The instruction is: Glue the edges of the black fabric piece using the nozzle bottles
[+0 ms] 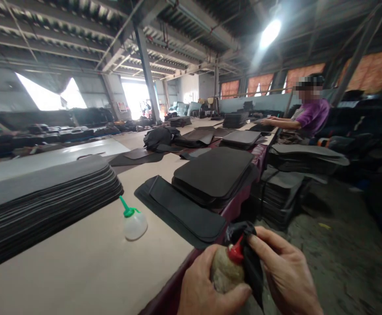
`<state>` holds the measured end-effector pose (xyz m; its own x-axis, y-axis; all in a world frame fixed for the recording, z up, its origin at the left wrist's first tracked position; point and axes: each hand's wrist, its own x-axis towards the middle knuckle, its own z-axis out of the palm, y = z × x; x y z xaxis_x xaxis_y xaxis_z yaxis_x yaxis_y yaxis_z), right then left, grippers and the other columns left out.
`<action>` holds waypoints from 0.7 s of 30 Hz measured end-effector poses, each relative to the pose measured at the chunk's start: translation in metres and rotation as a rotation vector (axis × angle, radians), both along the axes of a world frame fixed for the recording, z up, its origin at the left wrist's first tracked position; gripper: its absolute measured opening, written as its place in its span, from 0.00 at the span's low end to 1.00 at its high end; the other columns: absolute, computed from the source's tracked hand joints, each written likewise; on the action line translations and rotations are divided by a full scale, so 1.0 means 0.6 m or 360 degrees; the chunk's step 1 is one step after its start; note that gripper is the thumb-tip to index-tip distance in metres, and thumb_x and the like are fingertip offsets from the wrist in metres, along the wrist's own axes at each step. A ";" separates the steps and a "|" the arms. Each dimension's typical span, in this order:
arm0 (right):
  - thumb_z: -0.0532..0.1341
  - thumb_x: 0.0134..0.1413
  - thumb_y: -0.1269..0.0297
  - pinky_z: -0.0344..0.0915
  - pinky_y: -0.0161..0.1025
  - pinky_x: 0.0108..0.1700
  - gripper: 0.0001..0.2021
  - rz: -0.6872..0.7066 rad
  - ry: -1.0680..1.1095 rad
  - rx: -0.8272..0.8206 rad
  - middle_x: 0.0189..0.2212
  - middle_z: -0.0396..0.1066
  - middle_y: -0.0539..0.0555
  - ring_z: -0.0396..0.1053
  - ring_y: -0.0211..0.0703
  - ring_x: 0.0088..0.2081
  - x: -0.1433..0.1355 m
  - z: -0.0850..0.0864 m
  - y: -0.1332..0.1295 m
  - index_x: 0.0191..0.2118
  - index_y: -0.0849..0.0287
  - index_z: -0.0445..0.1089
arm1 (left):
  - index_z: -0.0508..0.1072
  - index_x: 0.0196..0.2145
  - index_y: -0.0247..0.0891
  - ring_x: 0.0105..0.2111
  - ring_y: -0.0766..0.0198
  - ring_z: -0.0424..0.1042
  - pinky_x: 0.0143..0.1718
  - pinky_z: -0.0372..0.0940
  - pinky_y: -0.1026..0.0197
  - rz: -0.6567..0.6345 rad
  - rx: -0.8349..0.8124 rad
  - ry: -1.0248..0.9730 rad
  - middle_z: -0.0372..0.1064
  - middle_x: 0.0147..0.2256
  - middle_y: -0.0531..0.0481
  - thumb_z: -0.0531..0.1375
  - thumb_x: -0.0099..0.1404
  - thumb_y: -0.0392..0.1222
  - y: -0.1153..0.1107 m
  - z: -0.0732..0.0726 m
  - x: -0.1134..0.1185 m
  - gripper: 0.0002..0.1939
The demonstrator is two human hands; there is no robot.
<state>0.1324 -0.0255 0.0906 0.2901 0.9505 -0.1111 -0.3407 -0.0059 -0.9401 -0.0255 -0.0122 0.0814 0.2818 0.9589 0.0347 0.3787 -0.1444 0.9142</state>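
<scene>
My left hand (199, 282) is wrapped round a cloudy, stained bottle (225, 271) with a red cap (235, 251), at the bottom right, by the table's edge. Pinched in my right hand (288, 267) is a black cloth (252, 267), which lies against the red cap and hangs down beside the bottle. On the beige table (89, 258) a whitish squeeze bottle (135, 225) with a green nozzle stands to the left of my hands. Dark flat sheets (184, 210) lie just beyond my hands, next to a stack of dark mats (215, 170).
A tall stack of grey-black sheets (46, 188) fills the table's left side. Further along are a black bundle (160, 138) and more piles. Bound stacks (281, 190) stand right of the table. A person in a purple top (314, 116) works at the far right edge.
</scene>
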 end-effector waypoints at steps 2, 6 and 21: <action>0.74 0.45 0.49 0.71 0.29 0.32 0.21 -0.0065 -0.0191 0.0028 0.29 0.75 0.54 0.72 0.39 0.28 0.002 -0.007 0.000 0.36 0.62 0.77 | 0.75 0.39 0.43 0.37 0.52 0.74 0.40 0.69 0.56 0.0111 0.0127 0.0119 0.76 0.35 0.50 0.68 0.46 0.42 -0.001 -0.012 0.000 0.19; 0.72 0.47 0.48 0.70 0.31 0.31 0.22 -0.0115 -0.0141 0.0035 0.30 0.75 0.54 0.70 0.39 0.28 -0.004 -0.019 0.001 0.40 0.62 0.77 | 0.76 0.46 0.41 0.42 0.45 0.75 0.47 0.69 0.50 0.0273 0.0288 0.0179 0.77 0.40 0.43 0.70 0.45 0.47 -0.003 -0.036 0.003 0.28; 0.79 0.35 0.59 0.72 0.32 0.29 0.19 -0.0071 0.0473 -0.0078 0.29 0.75 0.54 0.72 0.40 0.26 -0.020 0.005 0.006 0.33 0.63 0.78 | 0.74 0.38 0.41 0.31 0.58 0.73 0.34 0.66 0.61 -0.0002 -0.0158 -0.0003 0.76 0.31 0.53 0.66 0.49 0.44 0.000 0.009 0.001 0.16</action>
<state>0.1203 -0.0217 0.0936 0.2797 0.9289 -0.2428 -0.6017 -0.0275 -0.7983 -0.0248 -0.0122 0.0867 0.2830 0.9572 -0.0598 0.3768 -0.0536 0.9248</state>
